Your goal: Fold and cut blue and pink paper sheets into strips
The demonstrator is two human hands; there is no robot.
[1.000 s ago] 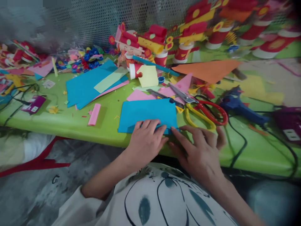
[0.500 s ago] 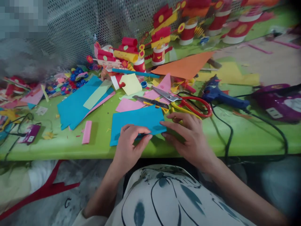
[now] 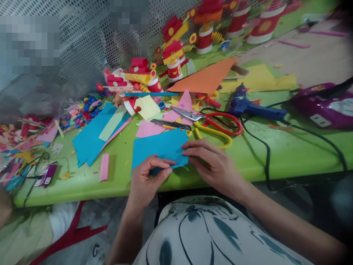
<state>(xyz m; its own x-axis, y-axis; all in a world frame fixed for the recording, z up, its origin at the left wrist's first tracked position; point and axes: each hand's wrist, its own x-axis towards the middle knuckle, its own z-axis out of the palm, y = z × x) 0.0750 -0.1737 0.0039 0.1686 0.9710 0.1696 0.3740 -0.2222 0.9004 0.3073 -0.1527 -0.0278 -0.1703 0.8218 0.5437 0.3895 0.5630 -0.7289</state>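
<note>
A blue craft sheet [image 3: 160,145] is held between my hands at the front of the green table. My left hand [image 3: 147,176] pinches its near edge between thumb and fingers. At the right edge of the sheet, my right hand [image 3: 211,160] grips the corner with its fingertips, thumb hidden beneath the fingers. Just beyond the sheet lie a utility knife [image 3: 171,124] and scissors with red handles [image 3: 224,123]. Yellow handles [image 3: 213,134] show below them. Pink craft scraps [image 3: 149,129] lie under the knife.
A blue glue gun [image 3: 255,108] with a dark cord rests at right, near a purple device [image 3: 322,106]. Another blue sheet [image 3: 91,136] and a pink strip [image 3: 104,167] lie at left. Red-and-white cup figures [image 3: 175,70] stand along the back. Someone's arm [image 3: 4,206] shows at far left.
The camera view has shifted, so the table items appear further left. My right hand's fingers have come in closer around the sheet's right edge, while my left hand keeps its pinch.
</note>
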